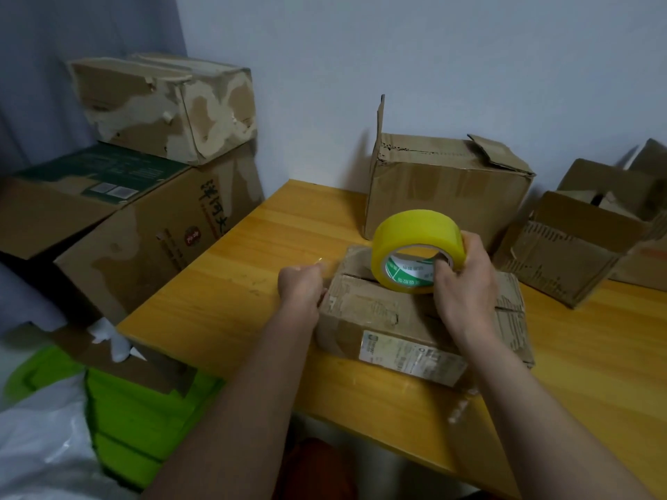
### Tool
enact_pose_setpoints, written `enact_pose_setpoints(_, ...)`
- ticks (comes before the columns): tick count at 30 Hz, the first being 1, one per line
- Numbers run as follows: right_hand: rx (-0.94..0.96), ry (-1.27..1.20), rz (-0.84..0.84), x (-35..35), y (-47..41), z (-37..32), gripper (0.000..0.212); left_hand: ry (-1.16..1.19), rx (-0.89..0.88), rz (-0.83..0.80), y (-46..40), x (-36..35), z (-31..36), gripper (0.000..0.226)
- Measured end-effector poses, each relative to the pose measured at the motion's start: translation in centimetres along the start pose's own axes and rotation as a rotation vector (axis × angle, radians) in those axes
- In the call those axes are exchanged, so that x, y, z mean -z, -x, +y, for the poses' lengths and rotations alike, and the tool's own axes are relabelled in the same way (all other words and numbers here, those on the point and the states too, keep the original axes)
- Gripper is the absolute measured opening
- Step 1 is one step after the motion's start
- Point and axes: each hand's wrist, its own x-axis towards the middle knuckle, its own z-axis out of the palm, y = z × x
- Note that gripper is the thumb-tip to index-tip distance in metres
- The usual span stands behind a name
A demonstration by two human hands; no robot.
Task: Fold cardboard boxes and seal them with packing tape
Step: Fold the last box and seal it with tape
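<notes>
Cardboard box (415,319) lies flat on the wooden bench (223,294), its long axis running from near left to far right, closed top flaps facing up with the seam along that axis. A printed label (408,351) faces the person on its near side. On the box's top stands the yellow tape roll (415,250) on edge, its open core facing the camera. The right hand (465,279) grips the roll, thumb hooked into the core and fingers curled over the rim. The left hand (301,286) sits at the box's left end, fingers curled in a pinch; whether it holds the tape's loose end is unclear. Behind the box stands a taller open carton (447,189).
</notes>
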Motion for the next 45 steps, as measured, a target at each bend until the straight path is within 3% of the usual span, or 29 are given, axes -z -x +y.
enact_pose_setpoints(4, 0.047, 0.038, -0.019, 0.2, 0.1, 0.0, 0.030, -0.127, -0.010, -0.075, -1.3, 0.0, -1.3, 0.020)
enact_pose_setpoints(7, 0.040, 0.065, -0.036, 0.3, -0.1, 0.0, 0.028, -0.288, -0.104, -0.085, -2.7, 0.0, -2.4, 0.032)
enact_pose_setpoints(10, 0.029, 0.039, -0.052, 0.6, -0.5, 0.2, 0.025, -0.896, -0.229, 0.046, -3.3, 0.4, -3.4, 0.029)
enact_pose_setpoints(11, 0.030, 0.022, -0.062, 0.7, -0.4, 0.3, 0.023, -1.003, -0.288, 0.092, -3.2, 0.6, -3.7, 0.026)
enact_pose_setpoints(12, 0.031, 0.003, -0.072, 0.7, -0.4, 0.3, 0.023, -0.993, -0.355, 0.119, -3.0, 0.7, -3.8, 0.024)
enact_pose_setpoints(14, 0.019, -0.031, -0.093, 0.8, -0.3, 0.3, 0.025, -0.713, -0.522, 0.117, -2.1, 1.0, -3.2, 0.019)
enact_pose_setpoints(16, -0.012, -0.074, -0.107, 0.8, -0.2, 0.3, 0.032, -0.454, -0.685, -0.094, -0.6, 1.2, -2.2, 0.031)
enact_pose_setpoints(18, -0.068, -0.138, -0.125, 0.8, -0.3, 0.4, 0.037, -0.545, -0.684, -0.476, 1.5, 0.9, -1.8, 0.066)
enact_pose_setpoints(20, -0.099, -0.164, -0.148, 0.7, -0.3, 0.4, 0.033, -0.879, -0.666, -0.606, 2.7, 0.6, -2.0, 0.111)
enact_pose_setpoints(23, -0.090, -0.161, -0.180, 1.1, -0.4, 0.4, 0.027, -1.187, -0.741, -0.548, 2.9, 0.5, -1.9, 0.137)
enact_pose_setpoints(28, 0.019, -0.021, -0.264, 4.2, -1.5, 0.4, 0.036, -1.345, -0.823, -0.488, 3.2, 0.2, -2.1, 0.132)
enact_pose_setpoints(33, 0.067, 0.235, -0.106, 9.2, -3.8, 2.8, 0.058, -1.380, -0.851, -0.440, 4.1, -0.3, -2.2, 0.129)
enact_pose_setpoints(35, -0.030, 0.142, -0.069, 9.7, -4.0, 3.9, 0.052, -1.400, -0.853, -0.436, 4.6, -0.6, -2.1, 0.127)
enact_pose_setpoints(37, -0.154, -0.064, -0.119, 9.4, -3.5, 4.6, 0.035, -1.412, -0.845, -0.422, 4.8, -0.7, -2.0, 0.127)
enact_pose_setpoints(39, -0.161, -0.157, -0.188, 9.4, -3.4, 5.1, 0.027, -1.428, -0.849, -0.405, 5.0, -0.7, -2.0, 0.127)
enact_pose_setpoints(42, -0.011, 0.003, -0.171, 10.9, -4.5, 5.1, 0.049, -1.452, -0.846, -0.398, 5.2, -0.8, -2.0, 0.126)
enact_pose_setpoints(45, 0.088, 0.366, -0.043, 14.0, -5.6, 6.2, 0.065, -1.465, -0.839, -0.390, 5.3, -0.9, -2.1, 0.126)
